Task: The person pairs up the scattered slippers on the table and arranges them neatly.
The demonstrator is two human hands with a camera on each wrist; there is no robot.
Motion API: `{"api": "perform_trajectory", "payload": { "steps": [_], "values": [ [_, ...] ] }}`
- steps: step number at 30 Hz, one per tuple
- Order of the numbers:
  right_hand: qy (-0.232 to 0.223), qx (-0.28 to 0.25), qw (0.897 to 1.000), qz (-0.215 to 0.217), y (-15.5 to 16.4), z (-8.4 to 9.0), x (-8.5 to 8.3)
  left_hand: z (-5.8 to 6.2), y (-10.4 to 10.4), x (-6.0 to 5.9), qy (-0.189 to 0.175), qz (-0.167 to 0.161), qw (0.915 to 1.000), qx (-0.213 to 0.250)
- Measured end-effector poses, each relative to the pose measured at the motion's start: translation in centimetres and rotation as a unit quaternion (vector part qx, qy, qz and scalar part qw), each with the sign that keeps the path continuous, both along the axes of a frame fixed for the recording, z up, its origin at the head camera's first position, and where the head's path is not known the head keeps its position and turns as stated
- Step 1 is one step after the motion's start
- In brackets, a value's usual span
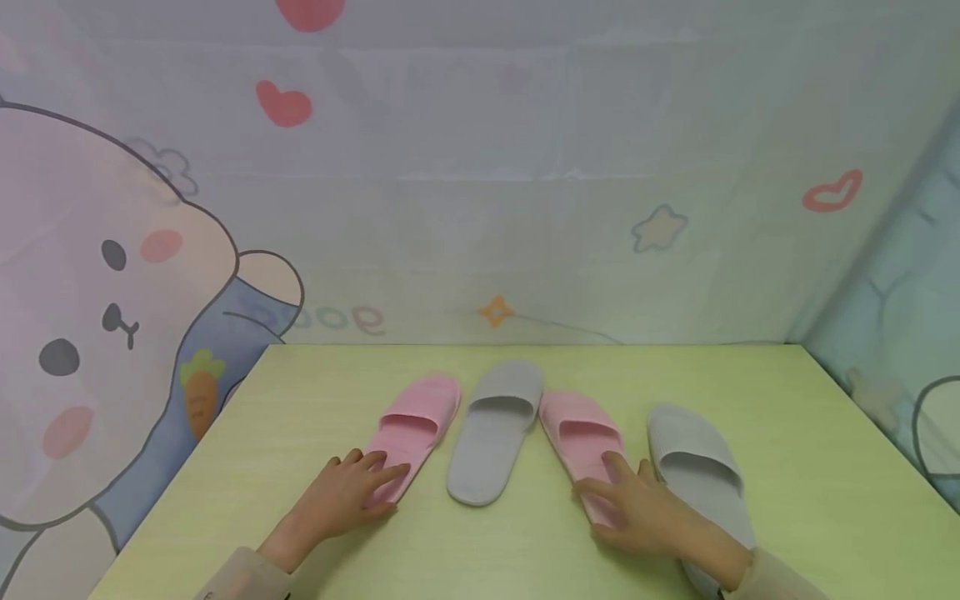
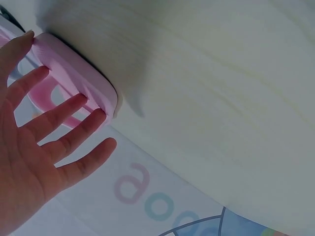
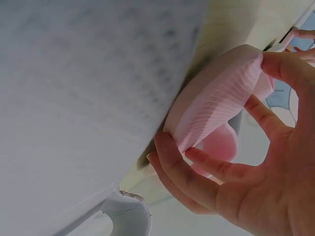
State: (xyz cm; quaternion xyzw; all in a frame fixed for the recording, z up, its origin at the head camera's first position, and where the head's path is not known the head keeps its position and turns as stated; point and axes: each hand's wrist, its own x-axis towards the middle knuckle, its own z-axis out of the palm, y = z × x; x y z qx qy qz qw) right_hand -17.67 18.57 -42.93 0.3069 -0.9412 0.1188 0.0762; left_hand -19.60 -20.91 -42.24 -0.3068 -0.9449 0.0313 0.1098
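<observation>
Two pink slippers and two grey ones lie on the table, toes toward the back. My left hand [image 1: 348, 493] is at the heel end of the left pink slipper [image 1: 420, 408]. Its fingers are spread and fairly straight in the left wrist view, with tips against the pink slipper's sole [image 2: 74, 66]. My right hand [image 1: 637, 507] holds the heel end of the right pink slipper [image 1: 577, 408] by its edges. In the right wrist view the thumb is at one edge of that pink slipper [image 3: 216, 103] and fingers bend around the opposite edge.
A grey slipper [image 1: 487, 467] stands between the pink pair. The other grey slipper [image 1: 690, 433] lies at the right, partly behind my right wrist. The yellow-green tabletop [image 1: 825, 500] ends at a printed cloth backdrop [image 1: 450, 125], with more cloth along both sides.
</observation>
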Motion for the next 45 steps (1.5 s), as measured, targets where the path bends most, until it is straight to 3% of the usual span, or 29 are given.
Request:
{"api": "perform_trajectory", "payload": {
  "steps": [9, 15, 24, 37, 45],
  "values": [
    [0.023, -0.003, 1.0, 0.011, -0.1, 0.2, 0.2, -0.2, -0.2, -0.1, 0.011, 0.005, 0.9999, -0.006],
    [0.035, -0.006, 0.999, 0.003, 0.0, 0.5, 0.3, -0.2, -0.4, -0.1, 0.007, 0.029, 0.9995, -0.006],
    [0.102, 0.003, 0.995, 0.01, 0.0, 1.2, 0.1, 0.0, -0.4, -0.3, -0.003, 0.044, 0.999, -0.001],
    [0.128, 0.035, 0.99, -0.04, -0.4, 2.9, 0.9, -0.1, -0.5, -0.4, -0.018, 0.053, 0.9984, 0.003],
    [0.13, 0.019, 0.991, -0.018, -1.4, 4.1, 1.1, -0.1, -0.5, -0.5, -0.024, 0.067, 0.9975, 0.006]
  ]
}}
